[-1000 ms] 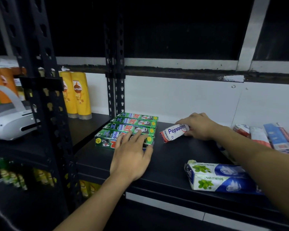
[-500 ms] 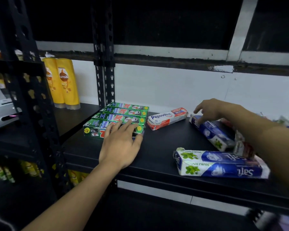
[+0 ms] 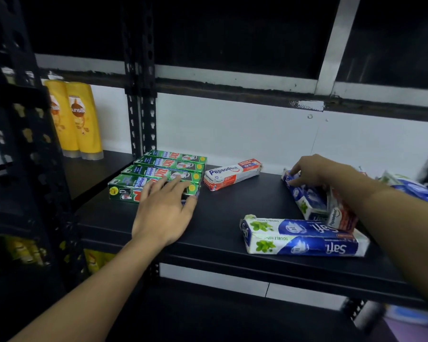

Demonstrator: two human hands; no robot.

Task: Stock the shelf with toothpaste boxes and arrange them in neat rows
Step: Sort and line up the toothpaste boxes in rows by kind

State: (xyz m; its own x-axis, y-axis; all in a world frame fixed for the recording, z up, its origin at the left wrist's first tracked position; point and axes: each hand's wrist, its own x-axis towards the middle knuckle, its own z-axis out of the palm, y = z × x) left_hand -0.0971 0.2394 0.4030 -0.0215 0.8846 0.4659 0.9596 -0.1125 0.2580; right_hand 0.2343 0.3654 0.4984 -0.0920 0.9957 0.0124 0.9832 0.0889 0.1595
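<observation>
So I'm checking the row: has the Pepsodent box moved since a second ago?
Yes. The Pepsodent box now lies released beside the green boxes, nearer them than before; the right hand is at the blue Safi box.

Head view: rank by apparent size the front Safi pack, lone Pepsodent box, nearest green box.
1. Front Safi pack, largest, though nearest the camera.
2. Nearest green box and lone Pepsodent box: similar; left hand covers part of the green one, so unranked.
</observation>
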